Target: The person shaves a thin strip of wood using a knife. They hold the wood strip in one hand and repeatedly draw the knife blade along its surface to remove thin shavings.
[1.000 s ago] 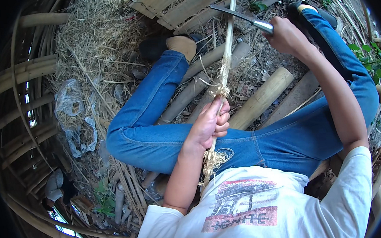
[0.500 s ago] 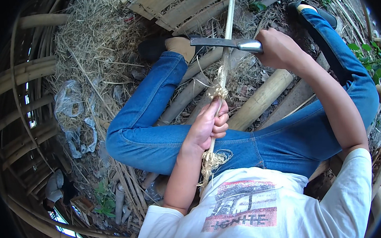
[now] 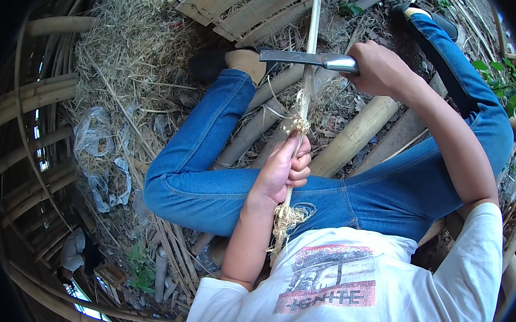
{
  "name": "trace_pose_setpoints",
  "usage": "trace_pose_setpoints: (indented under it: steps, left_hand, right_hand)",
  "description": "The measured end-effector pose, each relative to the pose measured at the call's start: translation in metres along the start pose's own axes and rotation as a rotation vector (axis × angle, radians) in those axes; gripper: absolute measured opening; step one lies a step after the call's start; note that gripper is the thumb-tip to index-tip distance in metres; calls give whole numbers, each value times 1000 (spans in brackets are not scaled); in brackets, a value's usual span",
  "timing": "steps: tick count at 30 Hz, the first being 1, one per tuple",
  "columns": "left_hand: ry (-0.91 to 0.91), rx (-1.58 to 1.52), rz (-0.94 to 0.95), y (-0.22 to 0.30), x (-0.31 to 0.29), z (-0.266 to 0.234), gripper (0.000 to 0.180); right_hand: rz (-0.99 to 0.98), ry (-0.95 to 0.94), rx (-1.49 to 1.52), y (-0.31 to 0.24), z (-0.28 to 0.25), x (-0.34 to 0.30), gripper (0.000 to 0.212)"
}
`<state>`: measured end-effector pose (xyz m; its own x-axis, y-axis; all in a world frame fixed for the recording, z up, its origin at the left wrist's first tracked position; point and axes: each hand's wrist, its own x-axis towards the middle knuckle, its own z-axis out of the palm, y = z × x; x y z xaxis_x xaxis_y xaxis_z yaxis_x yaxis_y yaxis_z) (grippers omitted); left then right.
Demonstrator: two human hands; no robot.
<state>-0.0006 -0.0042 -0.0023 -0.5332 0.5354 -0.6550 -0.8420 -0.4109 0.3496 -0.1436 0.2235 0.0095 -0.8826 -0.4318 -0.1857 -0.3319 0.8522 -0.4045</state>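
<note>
A long pale bamboo strip (image 3: 314,22) runs from the top of the view down toward my body. My left hand (image 3: 282,167) is wrapped round its lower part, in front of my left thigh. Curled shavings (image 3: 296,124) bunch on the strip just beyond that fist, and another tangle of shavings (image 3: 290,218) hangs below it near my shirt. My right hand (image 3: 381,68) grips a large knife (image 3: 298,58) by its handle. The dark blade points left and lies across the strip, well beyond my left hand.
Thick bamboo poles (image 3: 358,135) lie on the ground between my legs. Wooden slats (image 3: 271,7) stand at the far side. Dry straw (image 3: 125,56) and a crumpled clear plastic bag (image 3: 93,133) are at the left, beside a bamboo fence (image 3: 33,105). Green leaves (image 3: 501,81) grow at the right.
The knife and my right hand have shifted very slightly to the right along with the far part of the strip. My left hand keeps its place and grip.
</note>
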Motion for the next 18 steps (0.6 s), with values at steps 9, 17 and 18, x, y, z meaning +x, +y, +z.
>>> trace_pose_setpoints:
  steps: [9, 17, 18]
  left_hand:
    - [20, 21, 11, 0, -1, 2, 37]
    - [39, 91, 35, -2, -1, 3, 38]
    - [32, 91, 33, -2, 1, 4, 38]
  right_hand:
    - [-38, -8, -22, -8, -6, -2, 17]
    - [27, 147, -44, 11, 4, 13, 12]
    - [72, 202, -33, 22, 4, 18, 12]
